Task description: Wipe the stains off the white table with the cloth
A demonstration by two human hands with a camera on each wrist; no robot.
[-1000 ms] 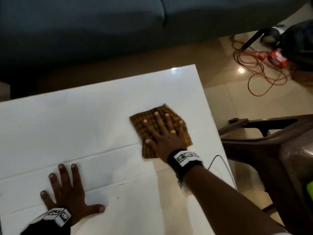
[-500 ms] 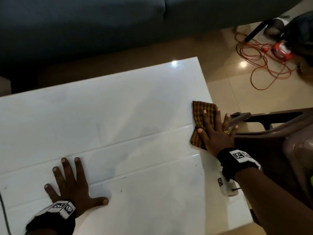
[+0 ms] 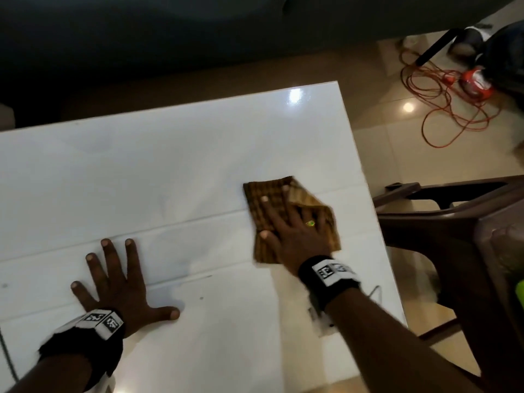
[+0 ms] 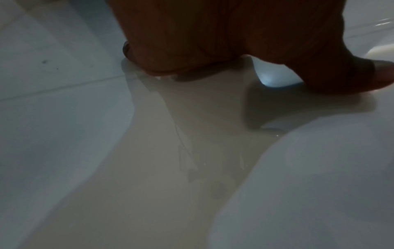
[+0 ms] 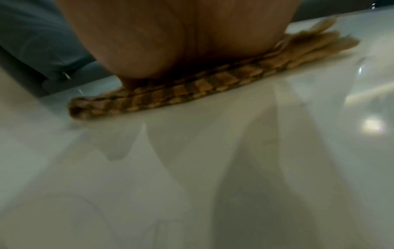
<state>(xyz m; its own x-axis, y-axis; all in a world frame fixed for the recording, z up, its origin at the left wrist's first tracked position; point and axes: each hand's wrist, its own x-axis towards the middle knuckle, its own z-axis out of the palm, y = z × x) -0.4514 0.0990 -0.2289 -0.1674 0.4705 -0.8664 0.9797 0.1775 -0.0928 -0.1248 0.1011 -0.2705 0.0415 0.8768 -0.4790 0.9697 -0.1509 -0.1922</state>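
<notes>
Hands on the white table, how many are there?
2. The left hand lies flat on the bare white table near the front. The right hand presses on the checked cloth toward the table's right side.

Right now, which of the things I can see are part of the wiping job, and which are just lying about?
Part of the job:
- checked cloth, flat under the right hand
- white table, with small dark specks
- left hand, spread flat on the table

Just lying about:
- brown chair beside the table
- orange cable on the floor
- dark sofa behind the table
</notes>
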